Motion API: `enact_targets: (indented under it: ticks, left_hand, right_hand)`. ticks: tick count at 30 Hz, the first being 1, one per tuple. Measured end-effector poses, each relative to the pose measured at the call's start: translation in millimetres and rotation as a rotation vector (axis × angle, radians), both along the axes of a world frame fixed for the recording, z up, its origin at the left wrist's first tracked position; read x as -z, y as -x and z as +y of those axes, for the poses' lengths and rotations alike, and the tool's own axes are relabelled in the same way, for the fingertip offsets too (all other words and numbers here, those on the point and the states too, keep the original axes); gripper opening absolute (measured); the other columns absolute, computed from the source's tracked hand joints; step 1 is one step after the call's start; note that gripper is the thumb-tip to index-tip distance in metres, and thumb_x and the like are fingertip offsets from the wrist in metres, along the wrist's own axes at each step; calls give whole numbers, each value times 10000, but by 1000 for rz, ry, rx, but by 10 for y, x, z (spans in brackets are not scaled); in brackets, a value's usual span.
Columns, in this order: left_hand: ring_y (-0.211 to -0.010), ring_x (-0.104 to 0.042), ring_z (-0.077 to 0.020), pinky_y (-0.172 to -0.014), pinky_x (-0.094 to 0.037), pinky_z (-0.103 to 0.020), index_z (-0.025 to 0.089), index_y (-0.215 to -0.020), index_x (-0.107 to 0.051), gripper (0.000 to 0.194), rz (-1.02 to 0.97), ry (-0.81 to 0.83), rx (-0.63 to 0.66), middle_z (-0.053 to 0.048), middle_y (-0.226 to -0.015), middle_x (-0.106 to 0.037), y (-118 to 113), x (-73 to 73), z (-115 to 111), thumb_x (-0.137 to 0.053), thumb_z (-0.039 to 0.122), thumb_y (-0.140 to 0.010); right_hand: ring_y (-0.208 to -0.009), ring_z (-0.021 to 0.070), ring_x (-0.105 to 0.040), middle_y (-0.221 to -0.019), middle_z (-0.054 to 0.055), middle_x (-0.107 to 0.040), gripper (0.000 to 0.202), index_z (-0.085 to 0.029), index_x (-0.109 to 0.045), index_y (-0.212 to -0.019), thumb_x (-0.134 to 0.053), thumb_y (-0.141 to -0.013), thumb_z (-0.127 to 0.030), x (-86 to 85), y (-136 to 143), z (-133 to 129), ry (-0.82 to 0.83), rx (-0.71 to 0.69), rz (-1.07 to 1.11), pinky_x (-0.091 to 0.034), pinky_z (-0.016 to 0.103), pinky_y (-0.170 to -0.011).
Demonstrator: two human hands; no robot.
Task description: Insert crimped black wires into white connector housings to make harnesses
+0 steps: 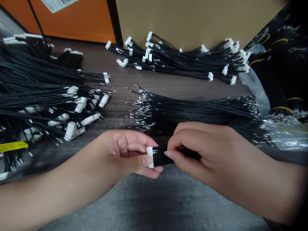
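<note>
Clamps a white connector (149,151) between thumb and fingers of the left hand (128,156), over the dark table (154,202) and in front of a loose wire bundle (190,109). With the right hand (202,146), near the left but not touching it, pinches black wires (159,158) leading into the connector.

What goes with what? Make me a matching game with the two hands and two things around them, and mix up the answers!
Things:
1. Left hand
2. Right hand
3. Strip at the far left
4. Big panel at the back left

Colours and places:
A. Yellow
B. At the black wires, thumb and finger together
C. Orange
D. Around a white connector, thumb pressed on it

Right pairs: 1-D, 2-B, 3-A, 4-C
</note>
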State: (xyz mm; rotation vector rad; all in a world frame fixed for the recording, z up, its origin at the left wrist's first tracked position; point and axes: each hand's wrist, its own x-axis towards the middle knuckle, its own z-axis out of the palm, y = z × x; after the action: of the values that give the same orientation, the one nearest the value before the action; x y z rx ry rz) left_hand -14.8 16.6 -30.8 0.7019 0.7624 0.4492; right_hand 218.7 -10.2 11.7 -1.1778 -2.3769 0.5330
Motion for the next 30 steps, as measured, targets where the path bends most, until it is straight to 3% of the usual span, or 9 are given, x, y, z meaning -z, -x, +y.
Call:
enact_targets:
  ticks: [9, 15, 22, 30]
  left_hand:
    - [-864, -889, -194, -796, -729, -226, 228, -953, -912, 141, 12, 12, -11, -9, -878, -917, 16, -31, 29, -999, 230, -842]
    - [-863, -897, -208, -793, -726, -228, 234, -951, -911, 155, 15, 28, -17, -4, -867, -916, 20, -53, 17, -1004, 218, -829]
    - [-863, -880, -182, -811, -720, -218, 234, -959, -913, 137, 54, 22, 9, 0, -882, -912, 20, -106, 15, -994, 248, -849]
    - [-829, -877, -186, -775, -720, -222, 223, -946, -916, 149, 9, 22, -21, -20, -846, -912, -5, -19, -12, -1003, 227, -824]
  right_hand:
    - [-606, 28, -620, -749, -63, -693, 235, -190, -722, -758, -707, -941, -44, -4, 8, 26, 190, 85, 61, -448, 124, -530]
    - [-618, 2, -609, -737, -81, -688, 229, -179, -718, -764, -750, -879, 16, 19, 11, 3, 107, 95, 162, -440, 90, -588]
    - [-597, -3, -587, -718, -86, -670, 226, -185, -726, -773, -754, -918, -14, -14, -6, 10, 157, 75, 206, -426, 70, -562]
    - [-583, -8, -549, -690, -88, -629, 243, -173, -678, -702, -724, -858, 8, 15, 9, 24, 145, 78, 130, -406, 77, -559]
